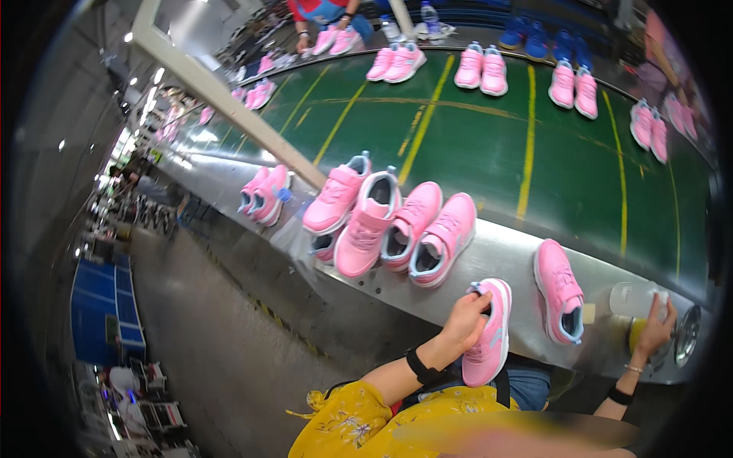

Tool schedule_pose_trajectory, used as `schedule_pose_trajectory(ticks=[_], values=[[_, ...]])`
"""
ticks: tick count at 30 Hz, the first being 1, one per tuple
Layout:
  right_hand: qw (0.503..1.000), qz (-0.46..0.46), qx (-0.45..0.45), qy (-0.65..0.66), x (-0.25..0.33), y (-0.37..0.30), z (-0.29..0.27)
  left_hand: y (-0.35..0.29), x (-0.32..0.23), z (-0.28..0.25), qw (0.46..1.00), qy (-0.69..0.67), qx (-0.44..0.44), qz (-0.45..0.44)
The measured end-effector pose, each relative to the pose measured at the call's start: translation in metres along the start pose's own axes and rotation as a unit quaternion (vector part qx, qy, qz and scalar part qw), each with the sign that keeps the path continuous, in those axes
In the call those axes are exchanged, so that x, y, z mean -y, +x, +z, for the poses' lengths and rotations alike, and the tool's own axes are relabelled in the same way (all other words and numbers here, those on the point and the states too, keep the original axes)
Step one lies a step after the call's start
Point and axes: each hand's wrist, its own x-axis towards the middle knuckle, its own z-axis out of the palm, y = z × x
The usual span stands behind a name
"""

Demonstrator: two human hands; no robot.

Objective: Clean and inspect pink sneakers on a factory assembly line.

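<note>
My left hand (467, 324) grips a pink sneaker (487, 343) by its heel opening, with the white sole turned to the right, over the near edge of the metal ledge. My right hand (655, 330) is at the far right, fingers apart, beside a clear plastic container (635, 298). Whether it touches the container I cannot tell. Something yellow (635, 333) shows just left of that palm. Between my hands another pink sneaker (560, 290) lies on the ledge, toe away from me. Several pink strap sneakers (359, 237) stand close together to the left of my left hand.
Beyond the metal ledge (511, 252) runs a green conveyor belt (489, 145) with yellow lines, carrying pairs of pink sneakers (481, 70). A pale post (229, 99) slants across the left. A round metal dish (688, 336) sits at far right. Other people (328, 11) stand across the belt.
</note>
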Motion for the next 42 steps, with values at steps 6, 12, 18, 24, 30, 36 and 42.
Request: schedule_pose_trajectory(ticks=[6,12,18,24,30,36,42], values=[[0.874,0.301,0.017,0.380,-0.033,0.026,0.028,0.005,0.005,-0.010,1.000,-0.012,0.008,-0.002],[0.739,0.299,0.087,0.598,-0.090,-0.003,0.079,0.007,0.007,-0.005,1.000,-0.010,0.003,0.005],[0.578,0.456,0.096,0.670,-0.122,0.008,0.100,0.004,0.007,-0.007,1.000,-0.002,0.027,0.009],[0.592,0.422,0.116,0.677,-0.129,0.013,0.091,0.003,0.009,-0.005,1.000,-0.003,0.011,0.011],[0.838,0.351,0.043,0.415,-0.065,0.033,0.012,0.002,0.006,-0.006,1.000,0.023,0.003,0.001],[0.980,0.114,-0.033,0.162,0.001,0.013,-0.017,-0.009,-0.010,0.013,0.998,0.054,-0.005,0.021],[0.998,0.049,-0.008,-0.044,0.033,-0.012,-0.028,-0.008,-0.012,0.017,0.999,0.050,-0.019,-0.003]])
